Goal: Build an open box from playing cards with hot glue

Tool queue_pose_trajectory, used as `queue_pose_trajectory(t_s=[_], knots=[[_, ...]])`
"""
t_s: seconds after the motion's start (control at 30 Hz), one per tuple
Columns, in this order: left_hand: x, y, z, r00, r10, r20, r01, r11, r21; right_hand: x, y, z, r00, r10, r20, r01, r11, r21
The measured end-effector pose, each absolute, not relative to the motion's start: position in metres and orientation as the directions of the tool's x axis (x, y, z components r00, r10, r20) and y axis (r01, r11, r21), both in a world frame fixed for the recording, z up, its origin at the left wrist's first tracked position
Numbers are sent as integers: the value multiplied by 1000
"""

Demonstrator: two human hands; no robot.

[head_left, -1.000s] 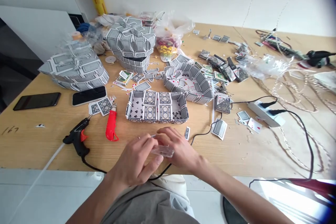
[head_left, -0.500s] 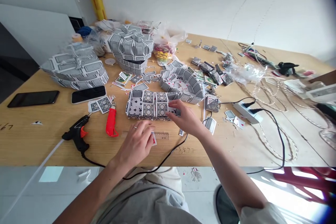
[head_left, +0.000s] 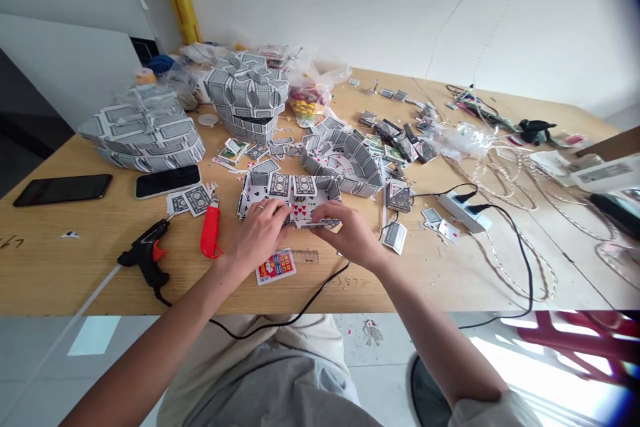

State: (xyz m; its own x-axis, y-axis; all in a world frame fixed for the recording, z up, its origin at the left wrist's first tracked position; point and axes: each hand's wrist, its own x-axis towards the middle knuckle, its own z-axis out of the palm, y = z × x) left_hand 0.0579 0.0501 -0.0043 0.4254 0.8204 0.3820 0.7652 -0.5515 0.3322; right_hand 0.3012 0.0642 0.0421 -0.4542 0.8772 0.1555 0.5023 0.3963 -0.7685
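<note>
A shallow box made of playing cards (head_left: 254,196) sits before me, with card faces showing inside. Two patterned card backs (head_left: 303,185) stand along its far side. My left hand (head_left: 261,230) is closed at the middle of the box's front wall, fingertips over the rim. Toward the right end, my right hand (head_left: 345,230) pinches the same wall, thumb outside and fingers above. Part of the front wall is hidden by my hands. Just below lie a red and yellow printed card (head_left: 277,267) and a clear ruler (head_left: 306,256).
At left lie a glue gun (head_left: 146,253), a red utility knife (head_left: 211,230) and two phones (head_left: 63,189). Behind stand lidded card boxes (head_left: 247,90) and an open card tray (head_left: 367,163). A power strip (head_left: 464,211) with cords is at right.
My left hand has moved up from the table onto the box's front. The two nearer card backs no longer show across the box, and the red printed card is uncovered.
</note>
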Motion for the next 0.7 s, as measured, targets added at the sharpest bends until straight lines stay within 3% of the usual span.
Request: queue_pose_trajectory(t_s=[0.3, 0.7], knots=[[59, 53, 5, 460, 805, 374, 742, -580, 336, 294, 38, 29, -626, 728, 279, 600, 678, -424], [61, 24, 20, 403, 829, 387, 765, -538, 354, 298, 43, 10, -524, 778, 346, 657, 628, -417]])
